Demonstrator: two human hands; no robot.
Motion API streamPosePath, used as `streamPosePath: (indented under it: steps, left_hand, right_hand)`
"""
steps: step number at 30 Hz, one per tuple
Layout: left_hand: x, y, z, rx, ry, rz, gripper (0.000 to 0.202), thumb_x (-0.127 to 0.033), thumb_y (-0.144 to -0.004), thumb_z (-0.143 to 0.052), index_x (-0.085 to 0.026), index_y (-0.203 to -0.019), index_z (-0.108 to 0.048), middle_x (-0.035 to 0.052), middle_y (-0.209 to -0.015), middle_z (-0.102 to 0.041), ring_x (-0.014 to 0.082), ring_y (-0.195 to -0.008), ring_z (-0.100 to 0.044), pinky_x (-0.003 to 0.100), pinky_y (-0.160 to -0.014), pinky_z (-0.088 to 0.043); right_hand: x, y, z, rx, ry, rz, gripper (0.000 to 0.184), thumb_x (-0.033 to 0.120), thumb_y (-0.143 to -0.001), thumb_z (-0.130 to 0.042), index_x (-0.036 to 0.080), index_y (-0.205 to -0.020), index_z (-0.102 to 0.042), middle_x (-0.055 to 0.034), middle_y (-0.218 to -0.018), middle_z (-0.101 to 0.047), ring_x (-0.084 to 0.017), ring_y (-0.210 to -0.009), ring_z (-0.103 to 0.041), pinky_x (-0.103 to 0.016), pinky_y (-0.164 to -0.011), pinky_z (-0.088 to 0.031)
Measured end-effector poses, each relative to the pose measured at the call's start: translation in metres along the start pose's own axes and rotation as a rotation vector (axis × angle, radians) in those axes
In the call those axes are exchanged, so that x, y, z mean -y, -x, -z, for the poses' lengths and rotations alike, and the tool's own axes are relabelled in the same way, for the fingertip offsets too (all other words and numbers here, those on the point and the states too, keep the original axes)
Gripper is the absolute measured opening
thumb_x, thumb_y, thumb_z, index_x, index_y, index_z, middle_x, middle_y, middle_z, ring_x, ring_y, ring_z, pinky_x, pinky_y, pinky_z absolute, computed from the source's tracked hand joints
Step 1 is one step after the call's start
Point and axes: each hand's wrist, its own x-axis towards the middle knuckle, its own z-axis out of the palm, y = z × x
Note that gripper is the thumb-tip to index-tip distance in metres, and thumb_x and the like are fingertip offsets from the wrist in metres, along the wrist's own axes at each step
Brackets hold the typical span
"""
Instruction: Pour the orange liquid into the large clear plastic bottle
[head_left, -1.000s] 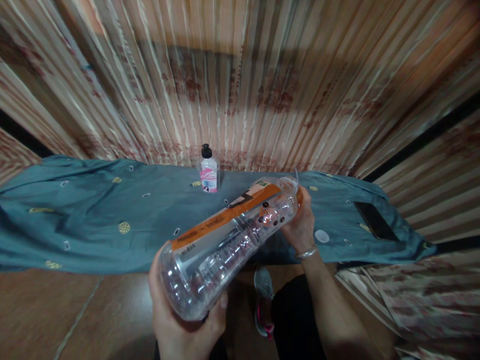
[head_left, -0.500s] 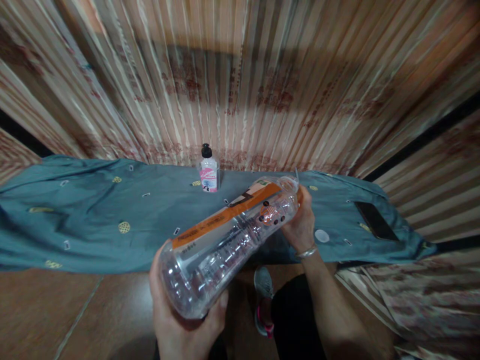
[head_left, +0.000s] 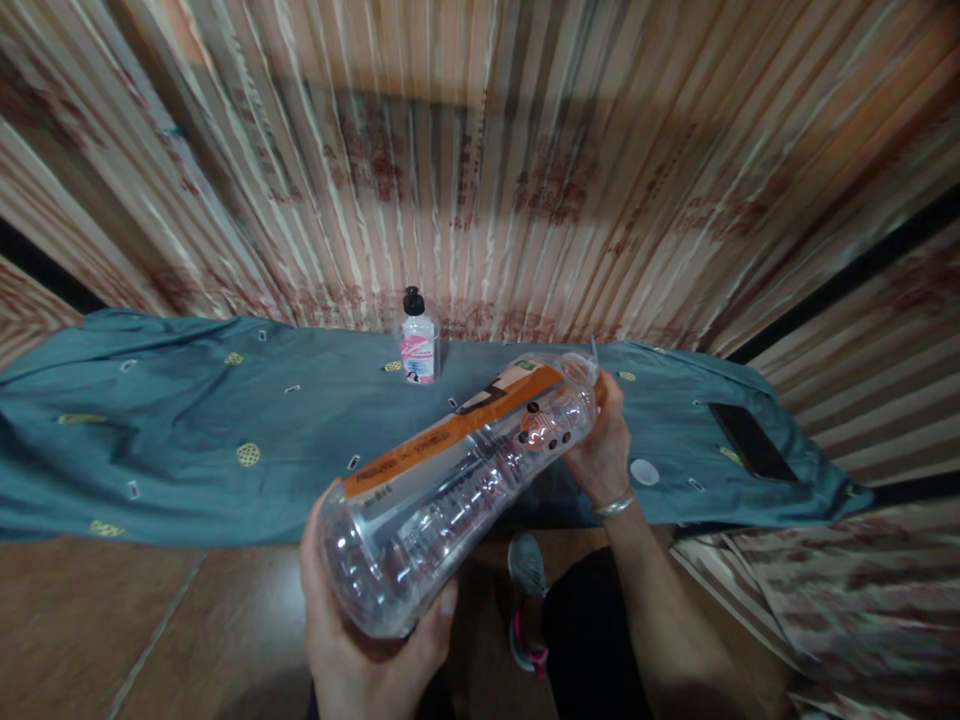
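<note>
A large clear plastic bottle (head_left: 457, 500) with an orange and white label is held tilted in front of me, its neck up to the right. My left hand (head_left: 367, 640) wraps around its wide base. Near the neck, my right hand (head_left: 604, 440) grips the other end, with part of its fingers hidden behind the bottle. A thin clear strip sticks up at the bottle's mouth; I cannot tell what it is. Beside my right wrist a round white disc (head_left: 644, 472) lies on the cloth.
A small pump bottle (head_left: 418, 345) with a black top and pink label stands at the back of the bench's teal cloth (head_left: 180, 420). A dark phone (head_left: 752, 441) lies at the right. Behind hangs a striped curtain (head_left: 450, 200). Below are the floor and a shoe (head_left: 527, 565).
</note>
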Motion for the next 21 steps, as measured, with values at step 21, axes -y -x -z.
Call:
streamPosePath:
  steps: [21]
  left_hand:
    - [0.0005,-0.0012,0.0001,-0.008,-0.012,-0.034,0.095,-0.052,-0.067,-0.096,-0.019,-0.148,-0.06,0.0161,-0.135,-0.072,0.0307,-0.115,-0.076,0.034,-0.089,-0.066]
  right_hand:
    - [0.0029,-0.0011,0.0013,0.022,0.004,-0.032,0.071,0.041,-0.083,-0.073,0.021,-0.146,-0.048,-0.016,-0.131,-0.076,-0.035,-0.117,-0.077,-0.053,-0.096,-0.066]
